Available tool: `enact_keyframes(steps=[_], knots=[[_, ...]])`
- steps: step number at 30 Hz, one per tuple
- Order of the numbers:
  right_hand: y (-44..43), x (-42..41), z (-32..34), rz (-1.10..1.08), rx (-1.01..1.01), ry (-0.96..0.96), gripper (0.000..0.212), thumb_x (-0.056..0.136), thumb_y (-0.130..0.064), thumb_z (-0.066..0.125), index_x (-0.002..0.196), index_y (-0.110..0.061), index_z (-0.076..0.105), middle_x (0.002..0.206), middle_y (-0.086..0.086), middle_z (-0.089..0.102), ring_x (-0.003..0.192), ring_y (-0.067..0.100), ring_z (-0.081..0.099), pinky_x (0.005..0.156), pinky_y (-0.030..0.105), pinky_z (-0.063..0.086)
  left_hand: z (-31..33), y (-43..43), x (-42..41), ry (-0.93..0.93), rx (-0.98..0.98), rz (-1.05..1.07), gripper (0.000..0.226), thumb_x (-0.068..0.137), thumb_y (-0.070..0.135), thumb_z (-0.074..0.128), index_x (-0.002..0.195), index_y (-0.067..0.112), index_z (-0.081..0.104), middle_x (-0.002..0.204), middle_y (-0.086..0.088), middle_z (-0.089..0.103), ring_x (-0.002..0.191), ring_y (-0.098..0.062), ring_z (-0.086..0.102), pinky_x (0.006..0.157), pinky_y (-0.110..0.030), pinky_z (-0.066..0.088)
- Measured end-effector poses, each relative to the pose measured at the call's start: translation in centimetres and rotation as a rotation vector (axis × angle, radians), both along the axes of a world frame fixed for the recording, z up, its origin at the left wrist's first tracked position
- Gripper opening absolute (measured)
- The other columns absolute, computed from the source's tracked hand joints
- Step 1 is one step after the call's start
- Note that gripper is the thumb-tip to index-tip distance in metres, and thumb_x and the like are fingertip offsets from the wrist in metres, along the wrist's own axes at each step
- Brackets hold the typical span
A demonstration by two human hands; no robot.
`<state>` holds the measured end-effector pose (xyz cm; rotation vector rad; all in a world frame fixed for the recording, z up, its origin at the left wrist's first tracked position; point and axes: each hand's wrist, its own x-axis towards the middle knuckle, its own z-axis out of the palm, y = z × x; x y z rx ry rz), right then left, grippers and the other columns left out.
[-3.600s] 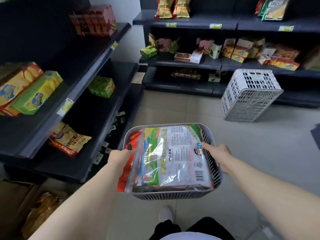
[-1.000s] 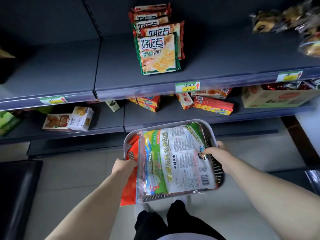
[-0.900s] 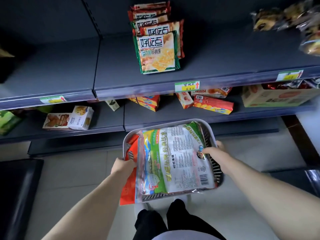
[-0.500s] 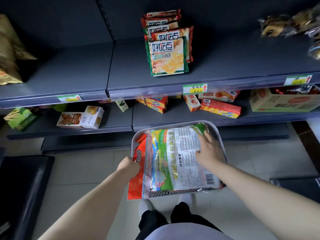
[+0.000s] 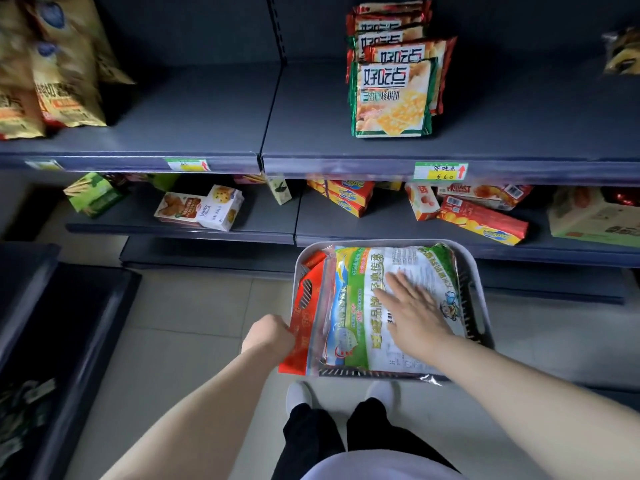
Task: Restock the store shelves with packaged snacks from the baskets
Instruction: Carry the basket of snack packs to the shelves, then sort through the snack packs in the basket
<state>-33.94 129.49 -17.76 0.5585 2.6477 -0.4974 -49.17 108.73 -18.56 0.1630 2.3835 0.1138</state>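
Note:
A grey plastic basket [image 5: 485, 306] is held in front of me at waist height. On top of it lies a large white-and-green snack pack [image 5: 349, 306], with a red pack [image 5: 303, 323] tucked along its left side. My left hand [image 5: 268, 336] grips the basket's left edge beside the red pack. My right hand [image 5: 412, 311] lies flat with spread fingers on the white-and-green pack. The dark shelf [image 5: 207, 133] ahead carries a row of green-edged biscuit packs [image 5: 391, 98].
Yellow chip bags [image 5: 45, 74] stand at the upper shelf's left end. The lower shelf [image 5: 270, 230] holds small boxes [image 5: 201, 207] and red-orange packs [image 5: 481, 220]. A dark low shelf [image 5: 52, 323] stands to my left. My feet [image 5: 339, 393] are under the basket.
I turned from the aisle to face this shelf. My right hand let go of the basket's right edge and moved onto the white-and-green pack, now lying flat farther left.

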Motion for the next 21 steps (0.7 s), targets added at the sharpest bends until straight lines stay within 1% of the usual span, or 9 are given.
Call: enact_keyframes(steps=[2,5,8,11,13,15,17,19,21], knots=[[0.1,0.1,0.5,0.001,-0.009,-0.005,0.079,0.092,-0.007,0.047,0.155,-0.032,0.008,0.162,0.000,-0.015,0.148,0.018,-0.019,0.118,0.039,-0.010,0.7,0.5,-0.1,-0.042,0.065,0.032,0.027,0.082,0.024,0.060,0.060,0.011,0.052,0.062,-0.001,0.054,0.065,-0.025,0.054,0.059,-0.024,0.040],[-0.5,0.3,1.4,0.012,-0.040,-0.021,0.073,0.094,-0.038,0.051,0.155,-0.029,0.012,0.162,0.002,-0.015,0.148,0.020,-0.017,0.119,0.042,-0.006,2.5,1.7,-0.5,-0.169,0.179,0.082,0.012,0.073,0.014,0.067,0.065,0.012,0.059,0.063,0.001,0.054,0.061,-0.020,0.051,0.053,-0.022,0.038],[-1.9,1.2,2.0,0.033,-0.069,-0.047,0.093,0.084,-0.062,0.058,0.155,-0.026,0.010,0.162,0.001,-0.016,0.148,0.020,-0.018,0.120,0.045,-0.003,4.2,2.8,-0.9,-0.270,0.313,0.128,0.012,0.056,0.013,0.071,0.065,0.008,0.066,0.064,-0.003,0.059,0.056,-0.017,0.053,0.054,-0.022,0.045],[-3.9,2.2,2.4,-0.004,-0.044,-0.036,0.115,0.072,-0.072,0.063,0.156,-0.024,0.000,0.161,0.004,-0.021,0.148,0.020,-0.020,0.120,0.044,-0.005,6.2,3.6,-1.1,-0.368,0.371,0.106,0.011,0.075,0.005,0.069,0.067,0.010,0.062,0.064,-0.003,0.059,0.052,-0.013,0.053,0.045,-0.015,0.042],[-4.9,2.6,2.8,-0.057,-0.045,-0.016,0.126,0.067,-0.073,0.066,0.155,-0.021,-0.008,0.159,0.003,-0.027,0.146,0.018,-0.024,0.120,0.041,-0.005,7.5,4.0,-1.0,-0.407,0.393,0.086,0.015,0.082,0.007,0.063,0.070,0.014,0.061,0.061,0.002,0.060,0.052,-0.011,0.055,0.060,-0.018,0.045],[-5.4,3.1,3.0,-0.104,-0.026,0.004,0.136,0.063,-0.074,0.068,0.153,-0.018,-0.016,0.156,-0.002,-0.031,0.145,0.014,-0.026,0.120,0.038,-0.005,8.6,4.4,-0.9,-0.445,0.465,0.098,0.016,0.083,0.007,0.060,0.070,0.015,0.062,0.055,0.003,0.063,0.051,-0.011,0.059,0.081,-0.031,0.048],[-5.9,3.7,3.0,-0.157,0.025,0.060,0.135,0.065,-0.070,0.070,0.152,-0.017,-0.019,0.156,-0.006,-0.029,0.147,0.013,-0.021,0.122,0.039,0.002,9.6,4.7,-1.0,-0.517,0.576,0.163,0.016,0.084,0.006,0.056,0.074,0.014,0.065,0.062,-0.001,0.069,0.061,-0.018,0.065,0.095,-0.040,0.049],[-6.5,4.2,3.0,-0.252,0.095,0.180,0.122,0.073,-0.056,0.073,0.155,-0.015,-0.008,0.161,-0.003,-0.015,0.151,0.016,-0.004,0.121,0.037,0.014,10.6,5.2,-1.1,-0.591,0.690,0.224,0.014,0.086,0.007,0.053,0.082,0.013,0.064,0.072,-0.005,0.071,0.067,-0.021,0.065,0.097,-0.042,0.047],[-6.9,4.3,3.5,-0.382,0.161,0.347,0.099,0.078,-0.039,0.075,0.154,-0.010,0.019,0.161,0.006,0.018,0.145,0.023,0.028,0.113,0.038,0.033,11.7,6.0,-1.1,-0.641,0.786,0.239,0.012,0.088,0.009,0.051,0.083,0.013,0.062,0.075,-0.005,0.068,0.067,-0.020,0.061,0.092,-0.039,0.046]])
